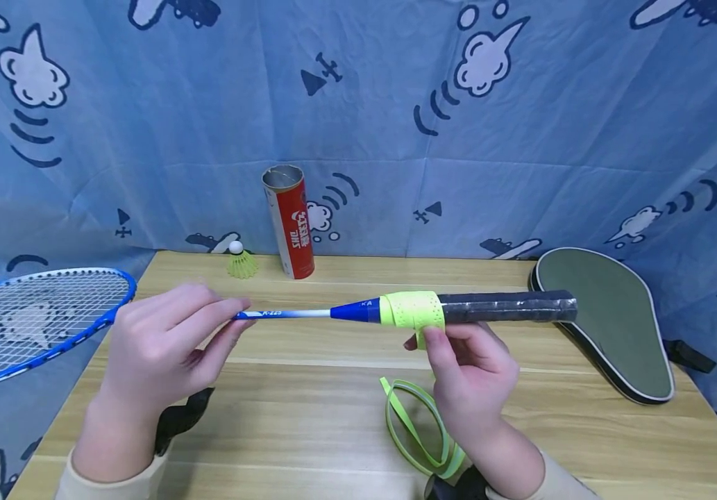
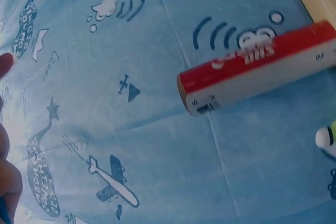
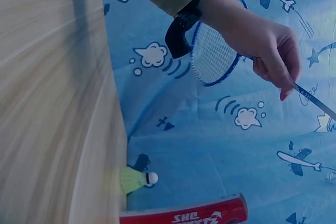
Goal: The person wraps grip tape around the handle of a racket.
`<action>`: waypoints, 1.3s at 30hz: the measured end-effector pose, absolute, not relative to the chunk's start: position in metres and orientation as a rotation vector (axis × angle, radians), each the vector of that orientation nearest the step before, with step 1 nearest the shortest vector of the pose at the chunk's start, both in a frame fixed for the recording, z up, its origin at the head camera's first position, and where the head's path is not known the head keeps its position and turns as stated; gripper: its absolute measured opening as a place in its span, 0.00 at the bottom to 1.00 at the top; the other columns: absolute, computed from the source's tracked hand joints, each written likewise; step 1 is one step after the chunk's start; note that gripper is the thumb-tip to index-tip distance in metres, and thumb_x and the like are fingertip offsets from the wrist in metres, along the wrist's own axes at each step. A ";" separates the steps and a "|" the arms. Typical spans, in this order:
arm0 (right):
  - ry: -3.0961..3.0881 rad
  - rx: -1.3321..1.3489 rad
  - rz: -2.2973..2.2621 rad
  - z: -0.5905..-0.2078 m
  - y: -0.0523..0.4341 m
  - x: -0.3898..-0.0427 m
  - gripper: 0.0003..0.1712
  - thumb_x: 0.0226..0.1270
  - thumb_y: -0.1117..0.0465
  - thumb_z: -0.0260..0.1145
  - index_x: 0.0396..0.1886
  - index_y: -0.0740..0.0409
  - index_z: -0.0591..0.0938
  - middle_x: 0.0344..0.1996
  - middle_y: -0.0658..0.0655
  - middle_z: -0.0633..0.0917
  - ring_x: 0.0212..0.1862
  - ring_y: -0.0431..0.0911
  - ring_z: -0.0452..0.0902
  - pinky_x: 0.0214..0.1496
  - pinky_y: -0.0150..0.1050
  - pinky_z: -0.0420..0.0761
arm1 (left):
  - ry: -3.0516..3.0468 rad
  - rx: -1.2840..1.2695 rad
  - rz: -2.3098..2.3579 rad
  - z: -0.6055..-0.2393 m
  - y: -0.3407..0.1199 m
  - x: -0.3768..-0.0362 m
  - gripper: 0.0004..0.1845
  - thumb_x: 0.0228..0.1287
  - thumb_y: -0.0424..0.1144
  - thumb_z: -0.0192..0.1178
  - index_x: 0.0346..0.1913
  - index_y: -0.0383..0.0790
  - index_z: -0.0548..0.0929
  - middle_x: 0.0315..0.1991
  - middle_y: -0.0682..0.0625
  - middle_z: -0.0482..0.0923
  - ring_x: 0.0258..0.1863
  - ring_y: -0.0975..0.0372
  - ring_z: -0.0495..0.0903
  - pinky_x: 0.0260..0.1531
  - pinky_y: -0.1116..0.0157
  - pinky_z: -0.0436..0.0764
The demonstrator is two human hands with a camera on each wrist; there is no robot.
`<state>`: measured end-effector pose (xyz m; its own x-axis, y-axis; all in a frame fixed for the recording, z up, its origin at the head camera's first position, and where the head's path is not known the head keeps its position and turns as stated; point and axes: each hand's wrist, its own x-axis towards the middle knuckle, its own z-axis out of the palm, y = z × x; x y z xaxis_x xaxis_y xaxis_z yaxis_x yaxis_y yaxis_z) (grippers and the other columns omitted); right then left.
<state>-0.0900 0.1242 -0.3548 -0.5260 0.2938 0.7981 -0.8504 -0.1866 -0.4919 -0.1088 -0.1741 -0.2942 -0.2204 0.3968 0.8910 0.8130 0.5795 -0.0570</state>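
Pinching the green tape [image 1: 412, 310] against the handle [image 1: 508, 306], the right hand [image 1: 472, 378] keeps the first turns in place; the left hand [image 1: 161, 340] grips the shaft [image 1: 289, 314], racket held level above the table [image 1: 308, 403]. If tension slackens, the wrap probably loosens or wrinkles. The loose tail [image 1: 417, 427] may twist, though its far end is hidden.

Beige sleeves [image 1: 114, 479] — black wrist straps [image 1: 180, 417]

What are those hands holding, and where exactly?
Left hand grips the badminton racket by its thin shaft; right hand pinches the yellow-green grip tape under the handle.
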 end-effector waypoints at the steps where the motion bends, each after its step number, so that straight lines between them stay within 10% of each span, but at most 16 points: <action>1: -1.260 0.701 1.816 -0.355 0.124 -0.090 0.12 0.65 0.76 0.70 0.28 0.84 0.79 0.30 0.56 0.89 0.28 0.43 0.87 0.33 0.34 0.87 | -1.819 -0.996 -0.542 -0.295 -0.174 -0.109 0.19 0.76 0.45 0.60 0.30 0.36 0.90 0.21 0.51 0.79 0.15 0.61 0.70 0.12 0.70 0.67; 39: -1.311 0.655 1.891 -0.349 0.124 -0.090 0.10 0.68 0.75 0.68 0.32 0.83 0.79 0.32 0.56 0.88 0.31 0.45 0.87 0.37 0.36 0.88 | -1.657 -0.844 -0.626 -0.299 -0.163 -0.115 0.20 0.73 0.47 0.65 0.30 0.33 0.91 0.24 0.42 0.77 0.22 0.51 0.69 0.24 0.60 0.68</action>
